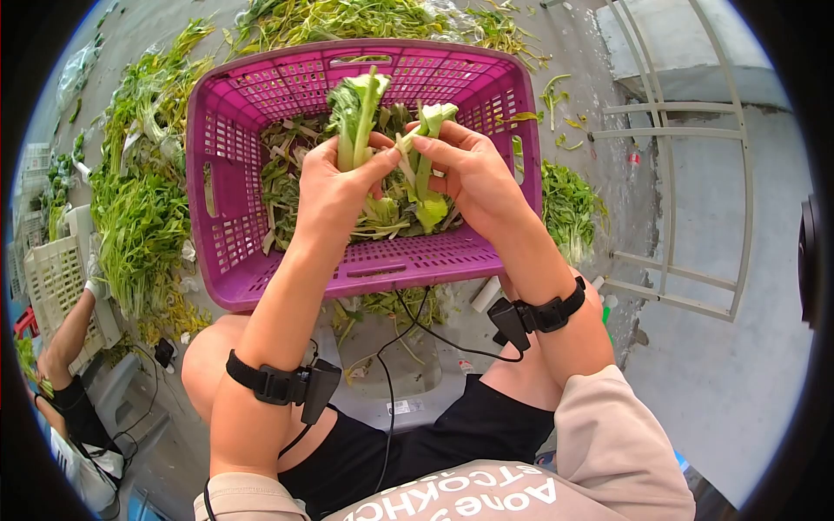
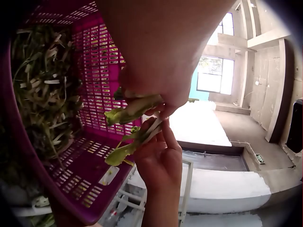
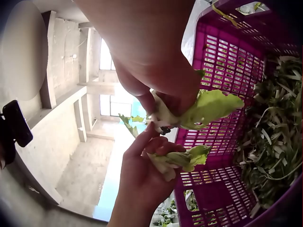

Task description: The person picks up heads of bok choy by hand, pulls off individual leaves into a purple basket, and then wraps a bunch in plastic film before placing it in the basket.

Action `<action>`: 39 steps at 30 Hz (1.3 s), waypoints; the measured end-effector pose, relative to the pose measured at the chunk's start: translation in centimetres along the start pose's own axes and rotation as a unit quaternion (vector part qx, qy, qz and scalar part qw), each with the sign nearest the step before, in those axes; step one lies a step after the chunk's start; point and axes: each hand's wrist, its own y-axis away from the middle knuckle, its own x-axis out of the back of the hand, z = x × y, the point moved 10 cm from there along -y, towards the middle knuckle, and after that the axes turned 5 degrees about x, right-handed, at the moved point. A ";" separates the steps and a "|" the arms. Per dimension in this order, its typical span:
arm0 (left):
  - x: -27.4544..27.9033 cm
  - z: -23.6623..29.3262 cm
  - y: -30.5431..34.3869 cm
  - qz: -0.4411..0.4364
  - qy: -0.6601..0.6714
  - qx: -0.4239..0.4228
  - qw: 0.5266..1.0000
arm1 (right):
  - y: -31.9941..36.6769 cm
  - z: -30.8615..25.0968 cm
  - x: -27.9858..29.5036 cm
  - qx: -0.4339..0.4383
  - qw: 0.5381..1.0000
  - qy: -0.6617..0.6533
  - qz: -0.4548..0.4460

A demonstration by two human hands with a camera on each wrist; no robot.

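Above a magenta plastic crate [image 1: 201,252], both hands meet with fingertips close together. My left hand [image 1: 340,184] grips a leafy green vegetable stalk [image 1: 354,122] that stands upright between thumb and fingers. With thumb and fingers, my right hand [image 1: 476,174] pinches another leafy green piece [image 1: 423,184], its pale cut end up and yellow-green leaf hanging down. In the right wrist view, that broad leaf [image 3: 213,108] juts toward the crate, and the left hand [image 3: 144,172] is below it. Cut leaves and stalk trimmings [image 1: 282,195] lie in the crate.
Heaps of greens [image 1: 139,217] cover the floor left of the crate, with more beyond it and a bunch [image 1: 569,208] at right. A metal frame [image 1: 667,135] lies at right. Another person's arm [image 1: 71,334] reaches to a pale crate [image 1: 65,273]. Black cables [image 1: 380,356] hang between my forearms.
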 end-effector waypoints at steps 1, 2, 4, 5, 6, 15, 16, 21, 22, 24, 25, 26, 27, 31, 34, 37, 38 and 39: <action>0.0 0.0 0.0 -0.001 0.000 0.000 1.000 | -0.1 0.2 0.4 -0.002 1.000 -0.010 0.011; 0.1 0.2 0.0 0.005 0.003 0.000 1.000 | -0.1 0.3 0.7 -0.003 1.000 -0.021 0.021; 0.2 0.4 0.1 0.010 0.006 0.000 1.000 | -0.2 0.1 0.9 -0.001 1.000 -0.019 0.019; 0.1 0.5 0.2 0.015 0.002 0.004 1.000 | -0.1 0.1 0.9 0.001 1.000 -0.018 0.016; 0.2 0.6 0.3 0.020 -0.001 0.008 1.000 | -0.1 0.1 0.8 0.000 1.000 -0.018 0.016; 0.0 -0.8 0.0 -0.020 -0.001 0.089 0.996 | -0.1 -0.5 -0.4 0.025 1.000 -0.014 -0.011; 0.1 -0.7 -0.1 -0.020 -0.001 0.089 0.996 | 0.0 -0.6 -0.5 0.023 1.000 0.009 -0.017; 3.0 1.6 -0.4 0.061 0.009 0.011 0.998 | 0.2 0.0 0.4 -0.042 0.996 0.079 -0.018; 3.5 2.3 -0.4 0.077 0.025 -0.008 0.997 | 0.3 -0.5 1.1 -0.045 0.985 0.166 0.016; 4.9 2.8 -0.5 0.111 0.045 -0.020 0.993 | 0.1 -2.3 2.1 0.007 0.950 0.308 0.052; 5.4 3.0 -0.5 0.125 0.057 -0.025 0.990 | -0.2 -2.2 3.0 0.007 0.950 0.308 0.051; 5.8 3.0 -0.6 0.125 0.057 -0.025 0.990 | -0.6 -3.0 4.3 0.049 0.917 0.389 0.078; 5.9 2.5 -0.8 0.114 0.044 -0.005 0.993 | -0.6 -4.2 4.5 0.090 0.874 0.466 0.103; 4.5 1.4 -0.8 0.058 -0.029 0.074 0.995 | 1.7 -7.5 0.4 0.350 0.663 0.654 0.098; 2.6 0.3 -0.9 -0.002 -0.021 0.095 0.995 | 1.3 -5.9 -1.1 0.267 0.841 0.471 -0.001; 0.6 -0.3 -0.3 -0.084 0.009 0.125 0.988 | 0.7 -3.6 -3.3 0.240 0.895 0.367 -0.087; 0.2 -0.5 -0.2 -0.096 0.040 0.130 0.986 | 0.6 -3.2 -3.1 0.220 0.902 0.364 -0.078; 0.0 -0.6 -0.1 -0.105 0.069 0.134 0.983 | 0.6 -3.4 -3.1 0.221 0.903 0.361 -0.078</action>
